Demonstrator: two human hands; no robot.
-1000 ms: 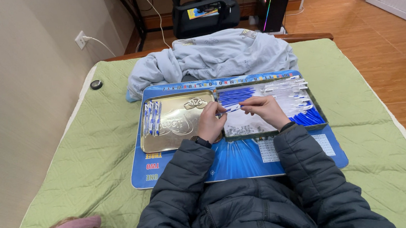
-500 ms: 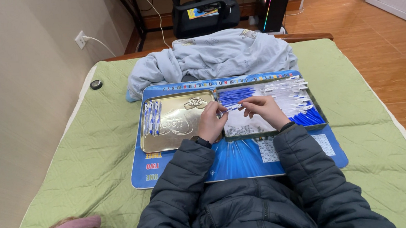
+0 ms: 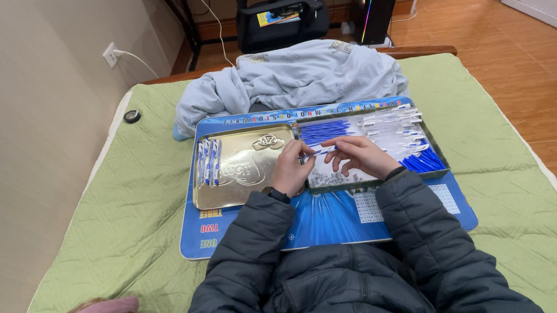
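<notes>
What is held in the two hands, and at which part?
Both the left hand and right hand hold one thin pen between fingertips, one at each end, over the tray.

Yellow-blue label (image 3: 278,17) on black case beyond bed, gold embossed tin lid (image 3: 243,170) on blue board (image 3: 337,215)

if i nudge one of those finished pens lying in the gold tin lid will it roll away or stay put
Probably it would roll a little: the pens look slim and round, lying loose side by side. The gold tin lid looks smooth and shiny, so little grip, but its raised rim should likely stop them. They seem light and stiff, like the pen between the left hand and right hand.
</notes>
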